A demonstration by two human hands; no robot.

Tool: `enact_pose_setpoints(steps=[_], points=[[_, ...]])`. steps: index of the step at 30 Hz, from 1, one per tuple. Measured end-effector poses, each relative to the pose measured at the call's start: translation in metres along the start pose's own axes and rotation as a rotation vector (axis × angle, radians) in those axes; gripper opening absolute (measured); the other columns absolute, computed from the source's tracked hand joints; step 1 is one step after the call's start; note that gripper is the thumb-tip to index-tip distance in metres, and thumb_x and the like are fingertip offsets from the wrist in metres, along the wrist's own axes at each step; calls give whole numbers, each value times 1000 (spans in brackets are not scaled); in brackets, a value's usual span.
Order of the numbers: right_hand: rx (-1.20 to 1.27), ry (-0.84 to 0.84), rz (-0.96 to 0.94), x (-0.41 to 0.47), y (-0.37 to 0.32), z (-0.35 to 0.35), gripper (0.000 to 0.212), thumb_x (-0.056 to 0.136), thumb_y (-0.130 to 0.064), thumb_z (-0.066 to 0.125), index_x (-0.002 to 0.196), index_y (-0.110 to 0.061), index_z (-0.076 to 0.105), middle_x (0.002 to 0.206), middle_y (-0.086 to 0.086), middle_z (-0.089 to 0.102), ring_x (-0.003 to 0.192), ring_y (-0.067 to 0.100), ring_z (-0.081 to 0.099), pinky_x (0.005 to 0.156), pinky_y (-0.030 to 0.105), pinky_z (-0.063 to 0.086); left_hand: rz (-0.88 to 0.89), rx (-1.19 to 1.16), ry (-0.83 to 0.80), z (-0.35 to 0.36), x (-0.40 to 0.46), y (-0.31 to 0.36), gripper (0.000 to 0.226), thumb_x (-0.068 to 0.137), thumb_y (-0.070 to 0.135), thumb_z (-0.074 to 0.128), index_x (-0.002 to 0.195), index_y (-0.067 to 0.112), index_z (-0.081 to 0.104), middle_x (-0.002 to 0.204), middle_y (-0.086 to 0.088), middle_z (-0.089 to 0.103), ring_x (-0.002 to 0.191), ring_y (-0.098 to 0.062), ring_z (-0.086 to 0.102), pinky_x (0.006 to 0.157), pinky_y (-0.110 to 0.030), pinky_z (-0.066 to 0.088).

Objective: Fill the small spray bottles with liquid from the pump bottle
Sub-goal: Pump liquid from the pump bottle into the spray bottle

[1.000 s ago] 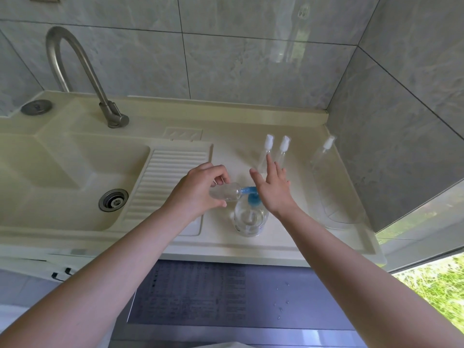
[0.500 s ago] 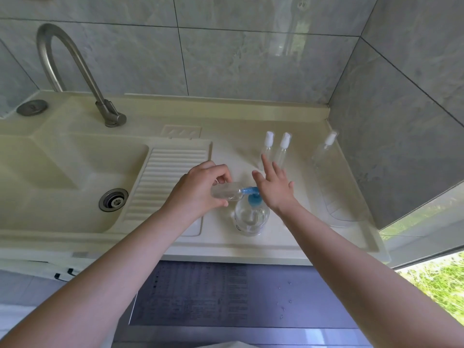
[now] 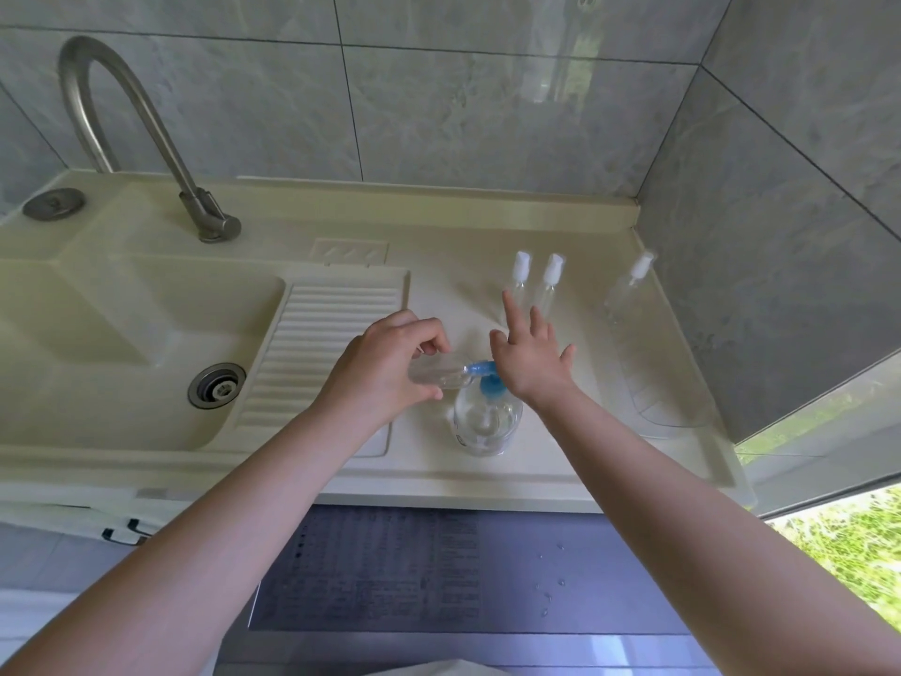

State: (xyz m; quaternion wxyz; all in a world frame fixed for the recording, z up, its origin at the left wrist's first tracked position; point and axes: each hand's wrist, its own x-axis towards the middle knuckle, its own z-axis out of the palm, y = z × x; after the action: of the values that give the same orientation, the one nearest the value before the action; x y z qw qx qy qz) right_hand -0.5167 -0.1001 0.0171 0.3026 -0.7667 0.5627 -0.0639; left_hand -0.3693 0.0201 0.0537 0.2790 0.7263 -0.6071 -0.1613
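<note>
A clear pump bottle point(image 3: 487, 422) with a blue pump head point(image 3: 490, 380) stands on the cream counter point(image 3: 439, 461) near its front edge. My left hand point(image 3: 385, 368) grips a small clear spray bottle point(image 3: 439, 373), lying sideways with its open mouth at the blue spout. My right hand point(image 3: 529, 356) presses its palm on the pump head, fingers spread straight. Two small capped spray bottles point(image 3: 519, 278) point(image 3: 551, 280) stand just behind my right hand. A third, larger capped bottle point(image 3: 629, 290) stands by the right wall.
A cream sink basin point(image 3: 122, 344) with a metal drain point(image 3: 217, 385) lies to the left, beside a ribbed washboard point(image 3: 322, 353). A curved steel tap point(image 3: 146, 129) rises at the back. A clear plastic container point(image 3: 668, 383) rests along the tiled right wall point(image 3: 760, 265).
Both hands stay at the pump bottle; the view has shifted slightly. My right hand's fingers have spread a little wider over the pump head.
</note>
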Motion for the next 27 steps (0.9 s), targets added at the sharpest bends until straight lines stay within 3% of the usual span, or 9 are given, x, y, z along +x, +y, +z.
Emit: enact_pose_setpoints(steps=[2,8,14,20,27], points=[[-63,37,-23,-2,0,3,60,104,-35,25,157,-42,-2,167,7,-3,153,30,-3,118,60,-7,-1,3,0,1,0,0,45,60,17,91,94,30,65,97,12,57,89,-9,58,83,-39,52],[134,23,12,5,-4,-5,63,103,-40,36,158,-37,6,167,6,5,154,24,1,117,61,-6,-4,-18,12,2,-1,-1,44,60,17,92,93,30,65,96,13,57,89,-5,57,84,-39,52],[-30,67,8,4,2,4,60,102,-29,27,158,-37,7,166,6,7,152,30,3,118,60,-2,-1,9,0,2,1,-1,45,60,17,91,94,30,65,96,12,57,90,-10,58,84,-40,52],[39,128,-14,4,-6,-7,62,103,-37,33,159,-33,7,167,5,4,153,30,3,117,62,-4,0,-5,8,1,0,-2,44,61,17,91,91,32,63,96,13,56,90,-7,58,84,-40,52],[-172,218,-62,-4,-4,5,60,103,-25,28,158,-33,7,166,7,5,152,35,0,118,64,-3,0,1,17,3,-3,-1,44,61,17,91,94,31,65,96,13,56,89,-8,57,83,-40,53]])
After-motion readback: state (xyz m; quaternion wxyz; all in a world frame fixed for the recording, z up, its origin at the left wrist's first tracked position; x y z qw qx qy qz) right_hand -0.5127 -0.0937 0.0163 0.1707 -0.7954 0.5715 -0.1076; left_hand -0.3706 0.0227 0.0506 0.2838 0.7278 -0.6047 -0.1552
